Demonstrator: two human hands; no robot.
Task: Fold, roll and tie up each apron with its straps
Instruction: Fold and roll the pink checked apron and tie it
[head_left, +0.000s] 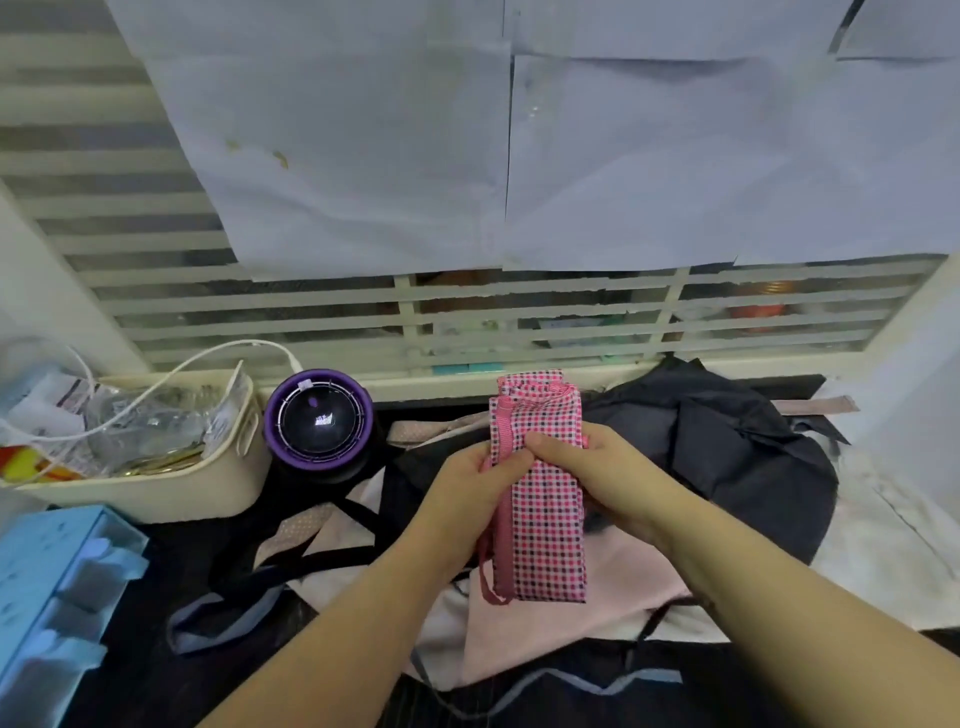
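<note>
A pink checked apron, folded into a long narrow strip, is held upright above the table in the centre of the head view. My left hand grips its left edge where a pink strap runs down and hangs loose below. My right hand grips the strip from the right, thumb across its front. Beneath lie a pale pink apron and a dark navy apron, both unfolded, with black and grey-blue straps spread to the left.
A cream basket of clutter stands at the left with a white cable over it. A purple-rimmed round device sits beside it. Blue plastic drawers fill the lower left corner. A slatted window with paper sheets backs the table.
</note>
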